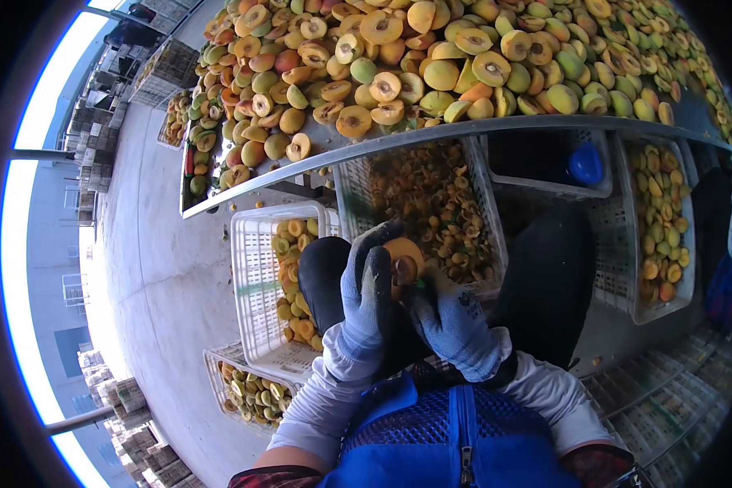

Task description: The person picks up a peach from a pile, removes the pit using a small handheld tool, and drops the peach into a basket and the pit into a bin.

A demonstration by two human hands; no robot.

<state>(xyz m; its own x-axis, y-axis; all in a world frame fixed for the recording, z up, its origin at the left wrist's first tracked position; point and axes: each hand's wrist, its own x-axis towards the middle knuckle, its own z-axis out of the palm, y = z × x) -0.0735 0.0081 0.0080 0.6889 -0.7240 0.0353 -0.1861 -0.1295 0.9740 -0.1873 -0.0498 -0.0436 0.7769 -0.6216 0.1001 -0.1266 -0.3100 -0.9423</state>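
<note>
Fruit half (398, 250) held between two gloved hands, just in front of the metal-rimmed table (504, 124).

The left hand (366, 285) grips the piece from its side, fingers bent up around it, the hollowed cut face showing; the right hand (461, 325) works close against the other side, fingers curled inward but blurred, so I cannot tell whether they grip anything, though a speck of green there may be part of a small tool. On the table lie heaped fruits (384, 87), many of them halved. Below the table's near edge sits a crate (486, 203) of darker pieces; left of it and nearer the person than the table, a white crate (252, 260) holds more fruit. Under the table's right part, a blue object (586, 165) lies in a dark bin.
</note>
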